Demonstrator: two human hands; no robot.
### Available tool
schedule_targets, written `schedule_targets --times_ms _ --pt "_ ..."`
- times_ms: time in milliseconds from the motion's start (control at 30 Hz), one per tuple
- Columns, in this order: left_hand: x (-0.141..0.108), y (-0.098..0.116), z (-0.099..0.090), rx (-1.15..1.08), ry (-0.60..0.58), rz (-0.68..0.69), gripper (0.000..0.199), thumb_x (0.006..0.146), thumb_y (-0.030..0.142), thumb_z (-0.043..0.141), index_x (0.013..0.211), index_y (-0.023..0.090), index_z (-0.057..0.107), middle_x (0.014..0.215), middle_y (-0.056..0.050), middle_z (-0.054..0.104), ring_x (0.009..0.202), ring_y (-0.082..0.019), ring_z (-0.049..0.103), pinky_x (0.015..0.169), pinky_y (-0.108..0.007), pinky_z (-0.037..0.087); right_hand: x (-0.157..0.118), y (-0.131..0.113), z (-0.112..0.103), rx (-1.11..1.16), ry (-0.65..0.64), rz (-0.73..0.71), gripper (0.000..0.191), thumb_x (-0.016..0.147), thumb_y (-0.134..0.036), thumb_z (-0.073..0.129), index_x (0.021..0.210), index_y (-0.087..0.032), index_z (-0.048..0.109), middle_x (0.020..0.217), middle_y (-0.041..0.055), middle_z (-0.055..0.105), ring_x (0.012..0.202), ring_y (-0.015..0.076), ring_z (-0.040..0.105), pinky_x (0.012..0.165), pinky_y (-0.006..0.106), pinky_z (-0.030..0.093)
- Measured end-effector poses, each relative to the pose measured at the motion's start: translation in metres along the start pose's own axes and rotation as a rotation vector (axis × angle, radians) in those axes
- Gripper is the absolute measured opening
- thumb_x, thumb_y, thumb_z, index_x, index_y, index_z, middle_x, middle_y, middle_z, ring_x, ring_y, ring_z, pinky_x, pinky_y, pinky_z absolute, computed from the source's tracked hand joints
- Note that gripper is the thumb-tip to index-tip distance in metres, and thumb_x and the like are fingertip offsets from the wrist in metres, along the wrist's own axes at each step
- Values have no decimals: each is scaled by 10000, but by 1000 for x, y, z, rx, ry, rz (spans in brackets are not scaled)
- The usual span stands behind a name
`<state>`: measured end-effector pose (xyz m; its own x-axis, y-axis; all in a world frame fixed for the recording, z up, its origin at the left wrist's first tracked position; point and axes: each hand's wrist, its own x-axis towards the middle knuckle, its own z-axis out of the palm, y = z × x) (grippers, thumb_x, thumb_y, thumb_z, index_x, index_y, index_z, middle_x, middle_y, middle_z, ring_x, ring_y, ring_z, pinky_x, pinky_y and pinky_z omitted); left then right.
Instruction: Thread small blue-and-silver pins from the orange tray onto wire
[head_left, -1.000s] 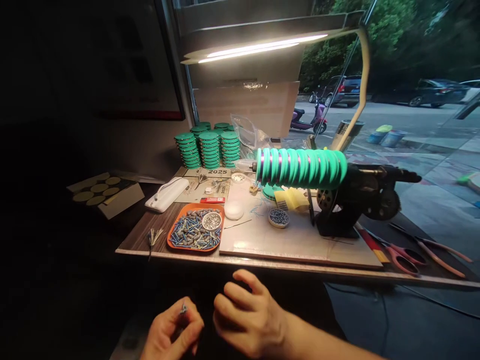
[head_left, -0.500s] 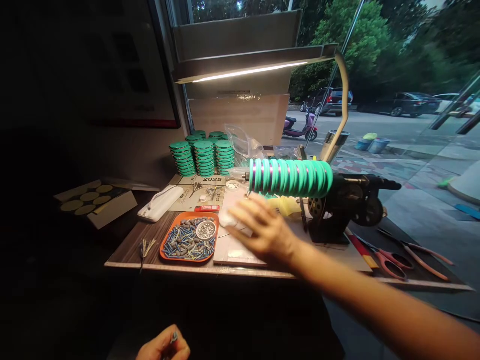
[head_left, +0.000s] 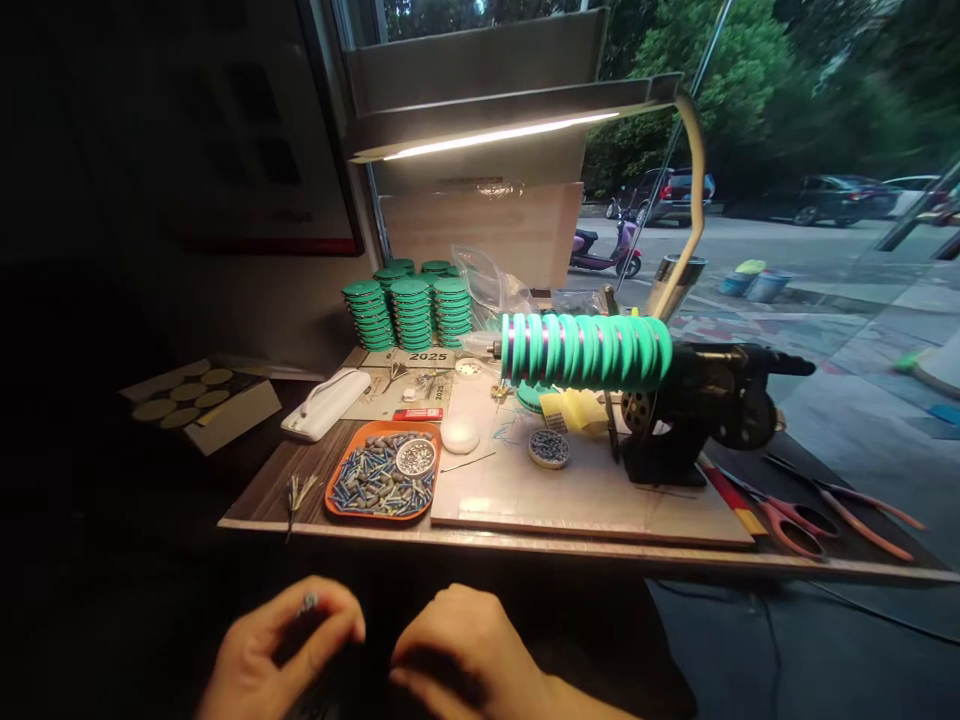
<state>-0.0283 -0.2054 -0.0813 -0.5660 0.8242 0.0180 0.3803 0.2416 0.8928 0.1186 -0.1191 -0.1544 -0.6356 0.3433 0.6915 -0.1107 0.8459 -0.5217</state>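
Observation:
My left hand (head_left: 281, 650) is closed below the table's front edge. A small grey-blue piece (head_left: 308, 602), too small to name, shows between its thumb and fingers. Beside it, a short gap away, my right hand (head_left: 476, 650) has its fingers curled together; whatever they may hold is hidden. On the table beyond, an orange tray (head_left: 341, 510) carries many small blue, grey and tan cylindrical pieces and a white dish (head_left: 415, 476) of silvery bits. To its right lie a white dome-shaped thing (head_left: 460, 434), a thin needle-like rod (head_left: 469, 463) and a round dish of dark beads (head_left: 550, 449).
A black winding machine (head_left: 664, 455) carries a row of green spools (head_left: 585, 352) above a pale board (head_left: 600, 510). Scissors (head_left: 791, 525) and pliers (head_left: 862, 515) lie right. Stacked green spools (head_left: 410, 315) stand behind, under a lamp (head_left: 517, 120). A white case (head_left: 326, 405) lies left.
My right hand has drawn back from above the board to beside my left hand, and its fingers have curled. The bead dish is uncovered. My left hand has risen slightly, still holding the small piece.

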Motion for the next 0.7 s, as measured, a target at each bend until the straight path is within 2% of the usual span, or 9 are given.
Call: schedule_targets --times_ms 33,100,200,300,467,567,700 --pt "13 4 -4 68 19 38 241 547 461 694 522 224 655 559 -24 631 581 -194 568 559 -221 431 1 -4 -4 65 15 72 160 833 -301 500 755 -189 584 656 -51 637 593 25 566 583 132 388" --pt "42 13 -12 255 71 144 241 576 451 665 637 219 687 663 -35 687 635 -217 602 589 -238 438 2 -10 -10 169 60 176 242 854 -320 475 720 -177 616 646 -39 643 599 20 581 598 105 409" --pt "83 22 -18 632 -44 321 233 709 390 554 720 188 671 760 -58 702 677 -216 605 636 -261 417 3 -15 -12 250 128 247 356 864 -392 444 674 -163 640 606 -24 641 557 25 578 555 98 408" --pt "109 28 -13 746 -161 361 157 720 274 539 719 182 665 781 -58 695 699 -209 602 644 -265 397 4 -17 -12 272 205 283 398 863 -426 444 650 -159 648 568 -30 628 518 11 566 522 83 386" --pt "119 33 2 823 -339 405 152 676 159 537 701 188 684 766 -48 663 720 -199 589 652 -265 384 4 -19 -16 278 225 326 383 854 -412 471 634 -155 650 562 -32 623 519 6 564 535 75 387" --pt "120 34 4 852 -365 410 166 658 126 538 689 189 688 747 -51 648 703 -202 576 637 -272 371 2 -18 -18 303 198 331 374 850 -402 472 643 -151 656 564 -23 623 516 13 563 524 81 391" --pt "117 41 1 820 -365 429 152 671 160 543 686 185 692 729 -47 649 681 -193 573 634 -258 384 -1 -12 -11 308 227 337 331 838 -369 487 658 -155 665 579 -19 631 538 18 572 545 74 411"
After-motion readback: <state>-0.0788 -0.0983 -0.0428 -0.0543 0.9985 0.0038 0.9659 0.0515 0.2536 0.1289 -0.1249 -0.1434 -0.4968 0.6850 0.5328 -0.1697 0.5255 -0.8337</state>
